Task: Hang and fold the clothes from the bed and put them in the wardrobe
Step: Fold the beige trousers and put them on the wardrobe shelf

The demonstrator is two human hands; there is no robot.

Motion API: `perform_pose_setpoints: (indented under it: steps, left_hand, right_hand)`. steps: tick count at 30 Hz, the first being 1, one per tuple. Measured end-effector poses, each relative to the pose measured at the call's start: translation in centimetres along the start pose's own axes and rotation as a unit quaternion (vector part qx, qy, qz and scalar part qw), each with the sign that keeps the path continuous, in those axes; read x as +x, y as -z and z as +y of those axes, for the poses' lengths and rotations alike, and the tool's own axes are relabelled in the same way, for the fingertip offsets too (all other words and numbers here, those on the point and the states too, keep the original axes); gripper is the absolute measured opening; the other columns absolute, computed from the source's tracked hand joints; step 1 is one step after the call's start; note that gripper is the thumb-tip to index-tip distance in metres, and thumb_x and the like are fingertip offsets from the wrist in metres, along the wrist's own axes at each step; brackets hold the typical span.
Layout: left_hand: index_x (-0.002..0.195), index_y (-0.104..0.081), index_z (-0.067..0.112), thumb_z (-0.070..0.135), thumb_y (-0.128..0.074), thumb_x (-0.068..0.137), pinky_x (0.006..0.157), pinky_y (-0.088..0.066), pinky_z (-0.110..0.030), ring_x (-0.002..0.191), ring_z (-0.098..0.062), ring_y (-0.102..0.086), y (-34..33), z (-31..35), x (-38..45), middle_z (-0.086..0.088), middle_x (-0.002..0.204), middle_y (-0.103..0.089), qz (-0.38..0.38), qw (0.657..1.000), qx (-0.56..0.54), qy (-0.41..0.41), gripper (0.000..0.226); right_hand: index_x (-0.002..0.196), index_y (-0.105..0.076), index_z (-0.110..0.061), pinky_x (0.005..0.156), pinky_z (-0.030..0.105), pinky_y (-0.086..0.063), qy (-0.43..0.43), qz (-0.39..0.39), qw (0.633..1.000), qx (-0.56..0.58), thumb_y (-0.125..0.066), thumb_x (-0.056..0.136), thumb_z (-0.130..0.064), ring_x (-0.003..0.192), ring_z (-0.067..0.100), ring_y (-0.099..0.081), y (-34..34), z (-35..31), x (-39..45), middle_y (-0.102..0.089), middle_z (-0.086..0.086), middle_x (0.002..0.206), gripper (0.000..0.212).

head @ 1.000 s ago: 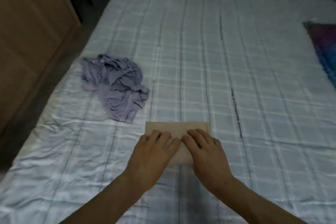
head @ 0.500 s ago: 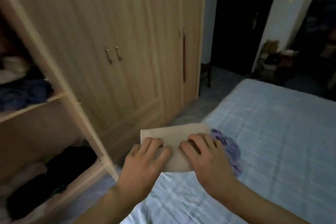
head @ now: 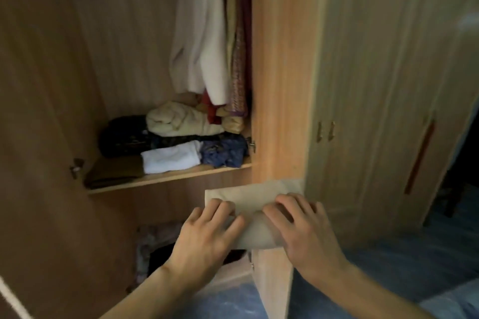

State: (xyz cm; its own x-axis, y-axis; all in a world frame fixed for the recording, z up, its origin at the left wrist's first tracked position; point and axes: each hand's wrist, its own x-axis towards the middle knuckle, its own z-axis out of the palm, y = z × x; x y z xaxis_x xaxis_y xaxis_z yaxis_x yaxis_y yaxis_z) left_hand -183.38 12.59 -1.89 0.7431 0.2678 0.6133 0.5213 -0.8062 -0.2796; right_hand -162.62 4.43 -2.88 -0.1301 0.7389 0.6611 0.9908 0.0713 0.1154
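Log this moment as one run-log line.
phase: carrying to wardrobe | left hand: holds folded beige cloth | right hand: holds same cloth | target: open wardrobe shelf, already stacked with folded clothes | placed: not yet

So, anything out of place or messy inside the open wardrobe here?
Mostly tidy. The blue garment at the shelf's right end is crumpled, not folded like the white towel beside it. Both hands, left hand and right hand, hold the folded beige cloth level.

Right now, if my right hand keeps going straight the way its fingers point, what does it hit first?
Probably the wardrobe's upright panel: the right hand, gripping the folded beige cloth, points there. Depth is unclear.
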Motion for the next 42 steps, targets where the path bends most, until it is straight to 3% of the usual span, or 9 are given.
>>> perform_pose_setpoints:
  steps: [8,14,18,24,27,32,34,38,42]
  left_hand:
    - [0.105,-0.067,0.017,0.019,-0.052,0.083,0.053,-0.049,-0.039,0.083,-0.029,-0.06,1.0,-14.0,-5.9,-0.007,0.098,-0.063,0.001,0.998,0.028,0.062,0.027]
    - [0.102,-0.07,0.016,0.017,-0.064,0.074,0.051,-0.049,-0.037,0.081,-0.027,-0.062,-1.9,-21.0,-7.8,-0.006,0.095,-0.064,-0.012,0.993,0.038,0.108,0.029]
    - [0.103,-0.07,0.016,0.024,-0.051,0.081,0.052,-0.05,-0.036,0.081,-0.027,-0.062,-5.2,-25.4,-7.9,-0.006,0.096,-0.063,-0.022,0.99,0.062,0.125,0.03]
    - [0.111,-0.057,0.022,0.026,-0.055,0.085,0.055,-0.052,-0.036,0.086,-0.029,-0.063,-9.7,-32.6,-6.2,-0.005,0.099,-0.063,-0.035,0.983,0.087,0.155,0.027]
    - [0.115,-0.055,0.024,0.03,-0.052,0.088,0.058,-0.051,-0.036,0.094,-0.026,-0.057,-11.3,-36.8,-5.0,-0.004,0.107,-0.059,-0.053,0.981,0.11,0.153,0.028]
    - [0.118,-0.057,0.022,0.03,-0.052,0.09,0.064,-0.05,-0.042,0.099,-0.029,-0.053,-14.3,-42.4,-4.4,-0.004,0.11,-0.052,-0.05,0.975,0.138,0.164,0.03]
    - [0.117,-0.057,0.021,0.027,-0.055,0.088,0.065,-0.049,-0.041,0.1,-0.029,-0.053,-16.0,-44.5,-4.9,-0.004,0.111,-0.051,-0.044,0.975,0.136,0.172,0.029]
    - [0.118,-0.054,0.023,0.025,-0.058,0.079,0.064,-0.049,-0.038,0.102,-0.027,-0.052,-19.1,-48.9,-6.1,-0.003,0.112,-0.051,-0.065,0.97,0.129,0.193,0.04]
    - [0.118,-0.054,0.02,0.016,-0.047,0.076,0.062,-0.05,-0.04,0.1,-0.029,-0.049,-21.9,-53.9,-6.7,-0.008,0.11,-0.057,-0.044,0.969,0.125,0.21,0.043]
  right_hand:
    - [0.115,-0.063,-0.021,0.065,0.039,-0.047,0.066,-0.021,0.997,0.044,-0.043,0.075,-0.015,0.096,0.026,-0.061,-6.2,-10.1,11.7,-0.06,0.003,0.108,0.046]
    - [0.117,-0.064,-0.021,0.064,0.038,-0.047,0.113,-0.055,0.99,0.057,-0.041,0.073,-0.017,0.097,0.025,-0.06,-12.3,-12.8,18.4,-0.06,0.003,0.111,0.05]
    - [0.119,-0.063,-0.023,0.067,0.038,-0.049,0.147,-0.075,0.983,0.079,-0.043,0.072,-0.02,0.099,0.024,-0.06,-17.5,-13.3,22.7,-0.06,0.002,0.112,0.051]
    - [0.118,-0.06,-0.028,0.063,0.033,-0.051,0.182,-0.09,0.967,0.152,-0.076,0.058,-0.025,0.093,0.019,-0.062,-25.2,-12.4,30.3,-0.059,-0.003,0.108,0.062]
    - [0.119,-0.059,-0.027,0.061,0.034,-0.049,0.196,-0.066,0.961,0.186,-0.083,0.059,-0.026,0.095,0.021,-0.06,-28.8,-12.2,34.8,-0.058,-0.002,0.108,0.065]
    - [0.119,-0.054,-0.025,0.066,0.035,-0.042,0.209,0.007,0.955,0.21,-0.056,0.077,-0.02,0.102,0.025,-0.056,-34.5,-13.0,39.6,-0.055,0.001,0.112,0.042]
    - [0.12,-0.053,-0.024,0.066,0.036,-0.044,0.217,0.009,0.951,0.218,-0.05,0.075,-0.018,0.103,0.026,-0.055,-37.0,-13.5,41.2,-0.054,0.002,0.113,0.045]
    - [0.123,-0.059,-0.02,0.064,0.039,-0.047,0.25,-0.021,0.946,0.208,-0.072,0.067,-0.019,0.098,0.028,-0.058,-41.1,-14.9,44.6,-0.057,0.005,0.111,0.058]
    - [0.123,-0.062,-0.018,0.065,0.036,-0.048,0.255,-0.052,0.949,0.176,-0.086,0.054,-0.026,0.095,0.028,-0.059,-43.8,-16.8,48.3,-0.06,0.007,0.109,0.074]
